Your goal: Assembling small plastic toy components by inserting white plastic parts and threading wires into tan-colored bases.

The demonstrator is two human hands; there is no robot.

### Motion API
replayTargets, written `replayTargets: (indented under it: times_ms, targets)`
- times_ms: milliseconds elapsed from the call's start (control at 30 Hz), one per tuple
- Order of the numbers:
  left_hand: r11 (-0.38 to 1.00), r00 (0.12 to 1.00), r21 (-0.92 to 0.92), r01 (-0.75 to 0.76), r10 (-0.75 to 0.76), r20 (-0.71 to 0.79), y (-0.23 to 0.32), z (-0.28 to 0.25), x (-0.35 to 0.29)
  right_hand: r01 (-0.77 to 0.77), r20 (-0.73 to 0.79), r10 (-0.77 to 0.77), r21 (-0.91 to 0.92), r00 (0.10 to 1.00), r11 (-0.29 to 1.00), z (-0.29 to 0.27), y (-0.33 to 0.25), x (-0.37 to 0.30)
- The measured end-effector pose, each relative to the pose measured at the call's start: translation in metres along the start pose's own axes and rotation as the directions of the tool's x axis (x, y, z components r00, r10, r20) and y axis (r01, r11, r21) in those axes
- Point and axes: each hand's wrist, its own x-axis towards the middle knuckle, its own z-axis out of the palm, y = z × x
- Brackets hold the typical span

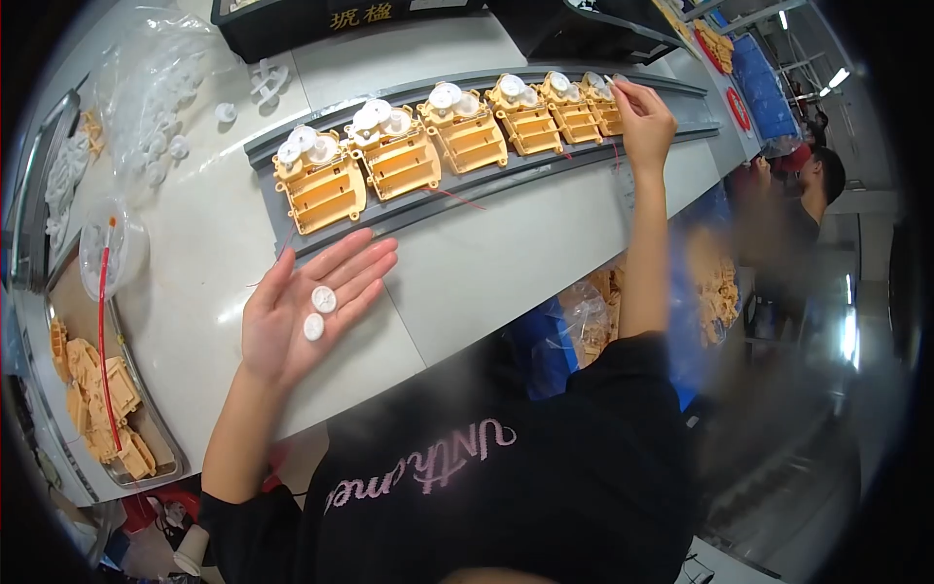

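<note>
Gears (318, 312), two small white plastic ones, lie loose on my open left hand (306, 311); light and slippery, best pinched by the rim. My right hand (642, 122) pinches another over the farthest orange housing (605, 109).

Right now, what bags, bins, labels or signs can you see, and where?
Black bin: top edge, rectangular, with a yellow label.
Clear plastic bag: upper left on the table, crumpled, holding white parts.
Clear bag: under the table edge, holding orange parts.
Red round sign: upper right.
</note>
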Motion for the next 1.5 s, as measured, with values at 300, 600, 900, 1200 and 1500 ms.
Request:
replayTargets:
  times_ms: [300, 600, 900, 1200, 1500]
  targets:
    - [1.000, 0.999, 0.002, -0.024, 0.024, -0.026, 0.002, -0.001, 0.001, 0.038, 0.060, -0.036, -0.028, 0.998, 0.999, 0.019, 0.013, 0.000]
    - [1.000, 0.999, 0.008, -0.024, 0.024, -0.036, 0.002, -0.001, 0.001, 0.038, 0.072, -0.035, -0.029, 0.997, 0.999, 0.018, 0.011, 0.001]
    - [0.999, 0.998, 0.026, -0.025, 0.026, -0.051, 0.003, 0.000, -0.003, 0.158, 0.240, -0.110, -0.190, 0.964, 0.969, 0.013, 0.007, 0.003]
    - [0.998, 1.000, -0.057, -0.012, 0.013, 0.017, 0.005, -0.010, -0.006, 0.386, 0.110, -0.382, -0.016, 0.917, 0.922, 0.000, -0.140, -0.043]
    - [0.999, 0.998, 0.027, 0.047, -0.048, 0.031, 0.001, -0.015, -0.002, 0.259, 0.500, -0.530, 0.513, 0.685, 0.818, 0.058, -0.254, -0.144]
